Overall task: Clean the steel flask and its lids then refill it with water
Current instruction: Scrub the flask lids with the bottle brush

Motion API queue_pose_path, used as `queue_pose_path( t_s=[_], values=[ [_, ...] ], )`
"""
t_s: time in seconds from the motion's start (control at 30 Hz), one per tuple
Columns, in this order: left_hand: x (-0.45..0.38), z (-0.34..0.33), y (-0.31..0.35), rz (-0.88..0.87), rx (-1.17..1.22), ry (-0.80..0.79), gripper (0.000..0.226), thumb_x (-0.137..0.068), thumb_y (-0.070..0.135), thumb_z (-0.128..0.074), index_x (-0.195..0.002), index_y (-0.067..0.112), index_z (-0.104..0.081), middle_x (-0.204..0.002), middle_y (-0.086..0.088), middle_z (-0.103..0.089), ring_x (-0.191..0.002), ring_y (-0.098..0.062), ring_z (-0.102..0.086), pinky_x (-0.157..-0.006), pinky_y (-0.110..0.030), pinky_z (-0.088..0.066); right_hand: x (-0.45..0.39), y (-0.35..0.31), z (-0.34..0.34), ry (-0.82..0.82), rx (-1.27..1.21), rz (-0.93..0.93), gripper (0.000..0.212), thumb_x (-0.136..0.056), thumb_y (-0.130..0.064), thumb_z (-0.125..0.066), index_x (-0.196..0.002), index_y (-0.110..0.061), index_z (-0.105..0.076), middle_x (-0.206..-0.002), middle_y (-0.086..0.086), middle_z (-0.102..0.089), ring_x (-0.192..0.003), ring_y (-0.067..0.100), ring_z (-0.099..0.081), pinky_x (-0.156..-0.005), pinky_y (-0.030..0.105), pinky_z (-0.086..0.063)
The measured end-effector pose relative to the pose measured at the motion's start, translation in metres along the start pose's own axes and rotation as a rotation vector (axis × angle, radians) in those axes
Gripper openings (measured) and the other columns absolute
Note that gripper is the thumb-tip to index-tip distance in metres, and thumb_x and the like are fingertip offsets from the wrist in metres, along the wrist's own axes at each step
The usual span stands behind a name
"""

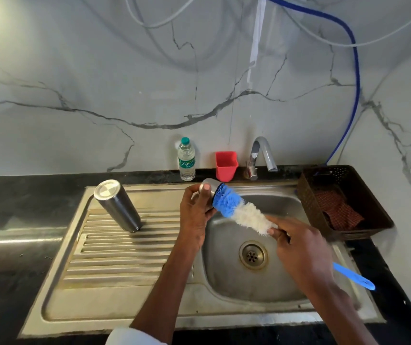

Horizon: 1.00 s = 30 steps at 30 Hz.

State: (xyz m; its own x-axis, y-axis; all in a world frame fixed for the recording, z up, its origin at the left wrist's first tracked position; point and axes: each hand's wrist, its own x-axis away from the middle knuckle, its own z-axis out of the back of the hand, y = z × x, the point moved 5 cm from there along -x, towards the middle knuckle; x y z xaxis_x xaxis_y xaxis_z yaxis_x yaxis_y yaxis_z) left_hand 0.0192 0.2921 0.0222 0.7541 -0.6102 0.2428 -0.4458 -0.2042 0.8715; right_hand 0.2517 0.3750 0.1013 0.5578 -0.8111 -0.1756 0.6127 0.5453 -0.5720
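The steel flask (117, 205) stands upside down on the ribbed drainboard, left of the basin. My left hand (195, 215) grips a steel lid (209, 186) above the basin's left rim, its opening facing right. The blue and white bristle head of a bottle brush (239, 212) is pushed into that lid. My right hand (299, 250) grips the brush just behind the bristles, and the blue handle (353, 276) sticks out to the lower right.
A steel sink (226, 290) with a drain (253, 255) lies below the hands. The tap (261, 155), a red cup (226, 165) and a plastic water bottle (186, 159) stand along the back. A brown basket (309, 195) holding a checked cloth sits at the right.
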Motion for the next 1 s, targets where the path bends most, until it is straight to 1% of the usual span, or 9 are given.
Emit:
queue_pose_path(
  t_s=[0.17, 0.3, 0.43, 0.53, 0.63, 0.7, 0.77, 0.87, 1.0],
  values=[
    [0.004, -0.005, 0.006, 0.154, 0.165, -0.156, 0.023, -0.096, 0.026, -0.065, -0.117, 0.018, -0.064, -0.103, -0.008, -0.076, -0.097, -0.023, -0.074, -0.094, -0.051, -0.058, -0.011, 0.004, 0.007, 0.033, -0.051, 0.021, 0.035, -0.088, -0.019, -0.076, -0.112, -0.045, -0.074, -0.100, -0.014, -0.077, -0.085, 0.023, -0.071, -0.069, 0.039, -0.057],
    [-0.002, 0.001, 0.004, 0.549, 0.162, 0.000, 0.062, -0.084, 0.068, -0.070, -0.123, 0.021, -0.067, -0.126, -0.025, -0.067, -0.113, -0.039, -0.068, -0.089, -0.055, -0.058, -0.007, -0.006, 0.014, 0.147, 0.176, 0.263, 0.050, -0.073, -0.004, -0.085, -0.110, -0.037, -0.077, -0.089, -0.016, -0.074, -0.060, 0.021, -0.068, -0.046, 0.025, -0.043],
    [-0.007, -0.006, -0.007, 0.579, 0.116, 0.183, 0.049, -0.083, 0.053, -0.082, -0.103, 0.012, -0.063, -0.108, -0.020, -0.071, -0.095, -0.037, -0.070, -0.077, -0.049, -0.056, -0.008, -0.005, -0.006, -0.035, 0.268, 0.348, 0.058, -0.075, -0.009, -0.084, -0.120, -0.044, -0.071, -0.093, -0.022, -0.074, -0.066, 0.009, -0.068, -0.049, 0.025, -0.049],
    [-0.014, -0.016, -0.016, 0.449, 0.230, 0.080, 0.027, -0.086, 0.031, -0.081, -0.099, 0.012, -0.065, -0.086, -0.011, -0.072, -0.079, -0.028, -0.071, -0.086, -0.049, -0.060, -0.021, 0.015, -0.019, -0.275, -0.215, -0.147, 0.032, -0.093, -0.016, -0.069, -0.115, -0.037, -0.075, -0.082, -0.012, -0.075, -0.058, -0.001, -0.059, -0.051, 0.016, -0.045],
    [-0.018, -0.008, -0.008, 0.281, 0.293, -0.136, 0.039, -0.080, 0.028, -0.089, -0.106, 0.015, -0.063, -0.093, -0.009, -0.066, -0.099, -0.029, -0.065, -0.111, -0.058, -0.047, -0.008, 0.036, -0.042, -0.579, -0.884, -0.769, 0.033, -0.097, 0.000, -0.046, -0.108, -0.017, -0.072, -0.059, 0.001, -0.051, -0.040, 0.006, -0.027, -0.037, 0.016, -0.018],
    [-0.016, -0.003, -0.002, 0.261, 0.174, -0.191, 0.056, -0.077, 0.037, -0.091, -0.118, 0.018, -0.059, -0.107, -0.012, -0.063, -0.113, -0.032, -0.059, -0.114, -0.060, -0.043, -0.007, 0.034, -0.040, -0.576, -0.777, -0.683, 0.028, -0.097, -0.003, -0.055, -0.105, -0.021, -0.074, -0.064, 0.003, -0.059, -0.039, 0.009, -0.036, -0.039, 0.017, -0.023],
    [-0.016, 0.002, -0.001, 0.347, -0.029, -0.105, 0.061, -0.081, 0.056, -0.082, -0.120, 0.016, -0.060, -0.111, -0.016, -0.062, -0.110, -0.031, -0.062, -0.104, -0.052, -0.052, -0.009, 0.031, -0.023, -0.324, -0.356, -0.339, 0.026, -0.094, -0.016, -0.071, -0.109, -0.037, -0.076, -0.084, -0.003, -0.077, -0.058, 0.007, -0.064, -0.052, 0.022, -0.045],
    [-0.014, 0.011, -0.003, 0.578, -0.027, 0.082, 0.071, -0.081, 0.069, -0.074, -0.120, 0.011, -0.062, -0.111, -0.020, -0.068, -0.100, -0.033, -0.068, -0.088, -0.051, -0.060, -0.007, 0.017, -0.007, -0.115, 0.247, 0.138, 0.043, -0.090, -0.020, -0.073, -0.124, -0.045, -0.069, -0.103, -0.014, -0.077, -0.083, 0.016, -0.072, -0.066, 0.032, -0.058],
    [-0.011, 0.005, -0.011, 0.626, 0.014, 0.196, 0.057, -0.080, 0.046, -0.087, -0.111, 0.005, -0.063, -0.111, -0.018, -0.072, -0.103, -0.038, -0.070, -0.101, -0.056, -0.055, -0.003, 0.003, -0.019, -0.173, 0.216, 0.136, 0.040, -0.091, -0.024, -0.071, -0.122, -0.049, -0.069, -0.097, -0.018, -0.076, -0.082, 0.013, -0.072, -0.067, 0.028, -0.053]
  ],
)
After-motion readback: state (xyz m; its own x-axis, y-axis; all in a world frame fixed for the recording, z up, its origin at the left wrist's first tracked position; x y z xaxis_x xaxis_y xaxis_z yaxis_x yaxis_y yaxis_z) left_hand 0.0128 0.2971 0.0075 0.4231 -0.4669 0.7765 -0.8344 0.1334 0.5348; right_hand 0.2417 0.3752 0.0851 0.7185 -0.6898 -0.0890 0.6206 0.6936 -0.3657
